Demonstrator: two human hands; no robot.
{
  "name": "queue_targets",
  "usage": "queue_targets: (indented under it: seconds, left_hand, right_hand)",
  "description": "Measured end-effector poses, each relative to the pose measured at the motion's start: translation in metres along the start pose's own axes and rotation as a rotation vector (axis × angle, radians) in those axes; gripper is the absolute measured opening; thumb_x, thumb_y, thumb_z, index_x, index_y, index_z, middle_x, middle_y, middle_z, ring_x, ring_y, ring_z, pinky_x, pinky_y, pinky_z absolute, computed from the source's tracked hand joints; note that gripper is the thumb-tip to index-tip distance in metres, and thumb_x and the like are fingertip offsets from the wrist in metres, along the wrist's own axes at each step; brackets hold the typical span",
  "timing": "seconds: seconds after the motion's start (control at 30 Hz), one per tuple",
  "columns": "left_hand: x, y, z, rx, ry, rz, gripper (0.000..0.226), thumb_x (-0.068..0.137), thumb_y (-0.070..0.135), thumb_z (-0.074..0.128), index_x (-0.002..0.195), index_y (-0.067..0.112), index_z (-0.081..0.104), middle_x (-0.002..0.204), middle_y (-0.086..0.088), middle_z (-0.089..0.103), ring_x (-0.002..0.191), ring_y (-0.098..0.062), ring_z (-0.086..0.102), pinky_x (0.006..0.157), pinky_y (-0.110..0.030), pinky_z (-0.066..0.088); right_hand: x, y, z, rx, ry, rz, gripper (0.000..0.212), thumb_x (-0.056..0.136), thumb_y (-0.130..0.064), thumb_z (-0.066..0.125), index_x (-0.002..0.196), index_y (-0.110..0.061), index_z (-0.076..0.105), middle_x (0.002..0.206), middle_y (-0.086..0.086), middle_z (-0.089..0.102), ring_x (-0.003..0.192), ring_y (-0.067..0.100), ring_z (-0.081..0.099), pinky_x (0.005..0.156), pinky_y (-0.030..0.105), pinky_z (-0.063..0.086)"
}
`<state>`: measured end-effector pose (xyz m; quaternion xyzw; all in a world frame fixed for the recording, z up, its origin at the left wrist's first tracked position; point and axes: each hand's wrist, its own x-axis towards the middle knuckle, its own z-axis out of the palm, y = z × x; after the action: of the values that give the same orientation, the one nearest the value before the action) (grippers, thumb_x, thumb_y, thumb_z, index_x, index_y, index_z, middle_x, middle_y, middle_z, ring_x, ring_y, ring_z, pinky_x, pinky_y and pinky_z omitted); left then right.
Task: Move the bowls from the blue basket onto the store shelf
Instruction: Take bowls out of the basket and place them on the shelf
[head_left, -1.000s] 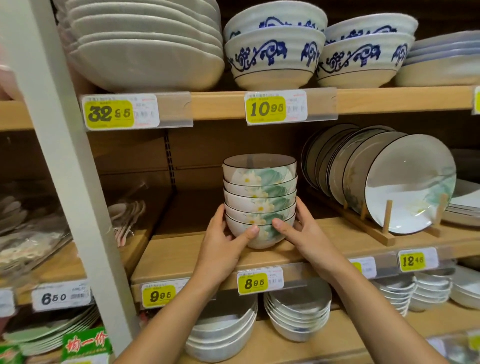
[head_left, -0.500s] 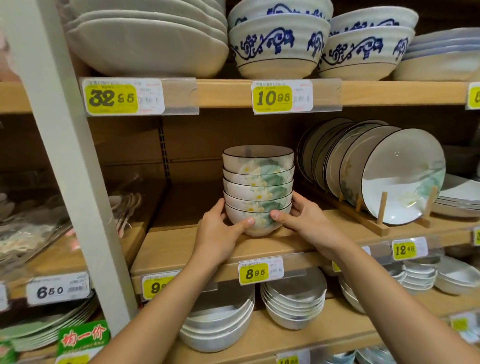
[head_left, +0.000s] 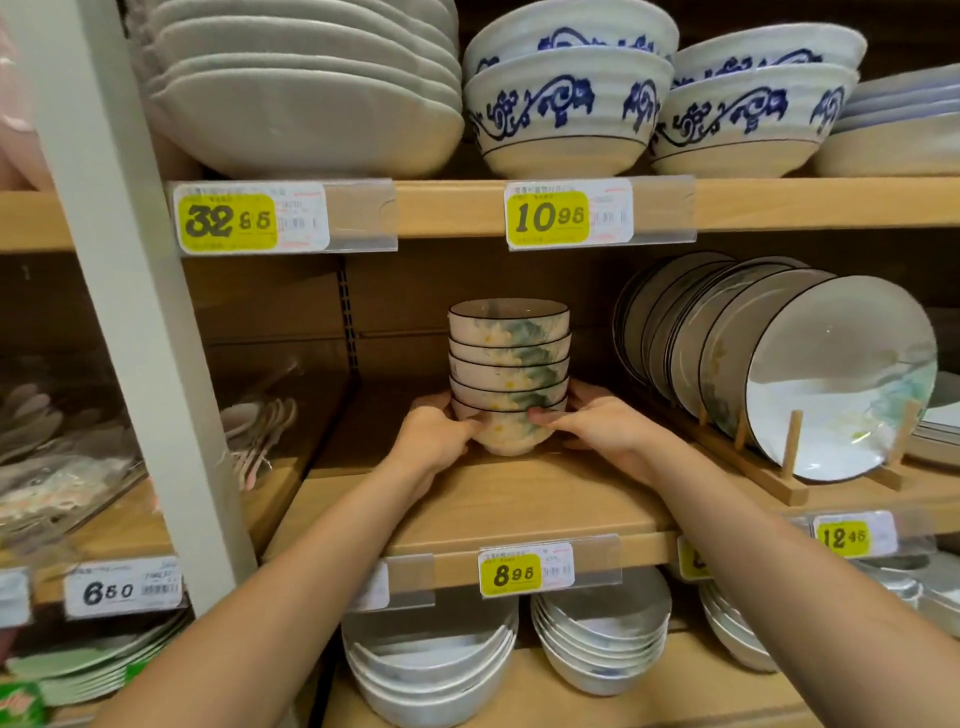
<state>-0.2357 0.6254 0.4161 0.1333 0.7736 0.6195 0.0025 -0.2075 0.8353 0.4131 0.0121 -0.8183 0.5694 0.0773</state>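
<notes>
Three levels of wooden store shelf (head_left: 493, 509) taken in, with work under way at the middle board. Noted on the level above a pile of broad white dishes (head_left: 306, 104) and blue-scrolled bowls (head_left: 566, 109). Noted to the right, on the middle board, black-rimmed plates (head_left: 831, 374) stood on edge in a wooden rack (head_left: 789, 447).

Found the task's flowered bowls (head_left: 509, 374) nested five high, upright, well back on that middle board, left of the plates and apart from them. Looked set down on the wood, though, with blur at the foot, could not be sure of contact.

Clasped the bottom bowl from both sides: left hand (head_left: 436, 436) curled round its left flank, right hand (head_left: 608, 431) round its right, thumbs to the front. Not yet released.

Spotted a yellow 8.95 price tag (head_left: 524, 571) on the shelf edge just below. Saw no blue basket, so could not tell of any bowls left in it.

Judged this stack as good as delivered. Reckoned on letting go and drawing both hands back to finish, perhaps after a small nudge to square it, then on fetching any further bowls.
</notes>
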Motion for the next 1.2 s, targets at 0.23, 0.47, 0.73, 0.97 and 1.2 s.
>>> queue_targets:
  seconds: [0.23, 0.47, 0.73, 0.97, 1.2]
  left_hand:
    - [0.027, 0.005, 0.005, -0.047, -0.003, -0.052, 0.043, 0.086, 0.012, 0.071, 0.127, 0.011, 0.059, 0.117, -0.006, 0.064, 0.105, -0.022, 0.059, 0.078, -0.032, 0.053]
    - [0.063, 0.001, 0.01, 0.017, 0.044, -0.069, 0.04, 0.087, 0.011, 0.07, 0.126, 0.013, 0.059, 0.12, -0.006, 0.062, 0.11, -0.024, 0.058, 0.082, -0.033, 0.054]
    - [0.109, -0.01, 0.019, 0.131, 0.155, -0.035, 0.033, 0.09, 0.017, 0.067, 0.122, 0.011, 0.061, 0.12, -0.01, 0.064, 0.103, -0.025, 0.063, 0.084, -0.037, 0.057]
    - [0.135, -0.013, 0.026, 0.225, 0.195, -0.037, 0.035, 0.093, 0.023, 0.063, 0.125, 0.011, 0.059, 0.122, -0.011, 0.063, 0.11, -0.028, 0.061, 0.095, -0.046, 0.053]
    - [0.149, -0.013, 0.031, 0.218, 0.204, -0.045, 0.025, 0.095, 0.02, 0.059, 0.118, 0.011, 0.061, 0.114, -0.007, 0.063, 0.099, -0.023, 0.061, 0.091, -0.045, 0.055]
  right_hand:
    - [0.039, 0.0, -0.005, -0.031, -0.066, 0.031, 0.037, 0.076, -0.038, 0.079, 0.104, -0.042, 0.055, 0.104, -0.019, 0.061, 0.101, 0.01, 0.057, 0.083, 0.032, 0.053]
    - [0.072, 0.0, -0.009, 0.055, -0.149, 0.095, 0.05, 0.079, -0.029, 0.078, 0.121, -0.036, 0.052, 0.124, -0.006, 0.059, 0.118, 0.019, 0.051, 0.089, 0.04, 0.046]
    - [0.11, 0.002, 0.001, 0.135, -0.085, 0.097, 0.055, 0.08, -0.025, 0.077, 0.129, -0.029, 0.051, 0.128, 0.001, 0.06, 0.121, 0.026, 0.053, 0.089, 0.043, 0.048]
    - [0.138, 0.007, 0.003, 0.248, -0.076, 0.116, 0.054, 0.083, -0.016, 0.074, 0.129, -0.029, 0.049, 0.135, 0.003, 0.057, 0.125, 0.028, 0.05, 0.101, 0.054, 0.043]
    - [0.153, 0.01, 0.003, 0.299, -0.07, 0.114, 0.055, 0.085, -0.011, 0.071, 0.131, -0.027, 0.046, 0.137, 0.003, 0.055, 0.127, 0.028, 0.049, 0.103, 0.054, 0.042]
